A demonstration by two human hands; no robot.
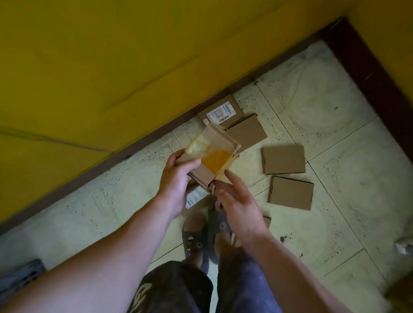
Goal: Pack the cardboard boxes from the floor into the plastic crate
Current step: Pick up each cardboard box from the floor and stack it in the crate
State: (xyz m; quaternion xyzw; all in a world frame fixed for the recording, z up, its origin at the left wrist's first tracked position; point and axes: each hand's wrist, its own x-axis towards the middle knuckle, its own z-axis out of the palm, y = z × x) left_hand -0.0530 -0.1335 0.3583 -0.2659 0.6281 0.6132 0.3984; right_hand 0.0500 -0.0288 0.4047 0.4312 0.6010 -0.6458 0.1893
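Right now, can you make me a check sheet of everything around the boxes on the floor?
Surface: tiled floor, speckled and marked.
Job's things: several cardboard boxes lie flat on it; plastic crate corner at bottom left.
Clutter: white scrap at right, blurred.
Hands: left hand grips a taped box; right hand open, fingers straight, beside it.
Cables: nothing seen clearly.
Surroundings: yellow wall, dark skirting.

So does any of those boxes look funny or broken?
Yes. The box in the left hand has crinkled yellow tape stuck over its top, like a patch. The other boxes on the floor have none and lie scattered at different angles.
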